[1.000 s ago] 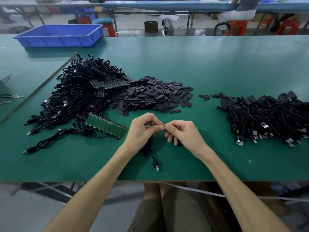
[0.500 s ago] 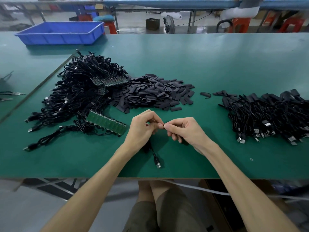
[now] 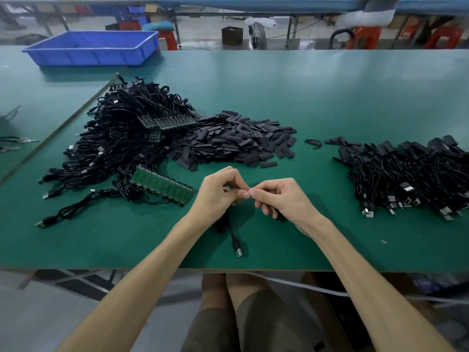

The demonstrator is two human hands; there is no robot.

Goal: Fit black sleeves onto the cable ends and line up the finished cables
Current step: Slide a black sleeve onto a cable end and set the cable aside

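Note:
My left hand (image 3: 218, 193) and my right hand (image 3: 281, 198) meet fingertip to fingertip above the green table (image 3: 304, 92). Both pinch something small between thumb and fingers; what it is stays hidden by the fingers. A black cable (image 3: 234, 240) hangs below my left hand, its USB plug lying on the table near the front edge. A heap of flat black sleeves (image 3: 238, 138) lies behind my hands. A tangled pile of black cables (image 3: 121, 133) sits at the left. Another pile of cables (image 3: 411, 174) with sleeves fitted lies at the right.
Green circuit-board strips (image 3: 162, 185) lie beside the left pile, more on top of it. A blue plastic tray (image 3: 94, 48) stands at the back left. A loose black loop (image 3: 313, 143) lies between the sleeve heap and the right pile. The table's front edge runs just below the plug.
My hands keep the same pinch at the same spot; only the fingers shift slightly. The hanging cable stays put.

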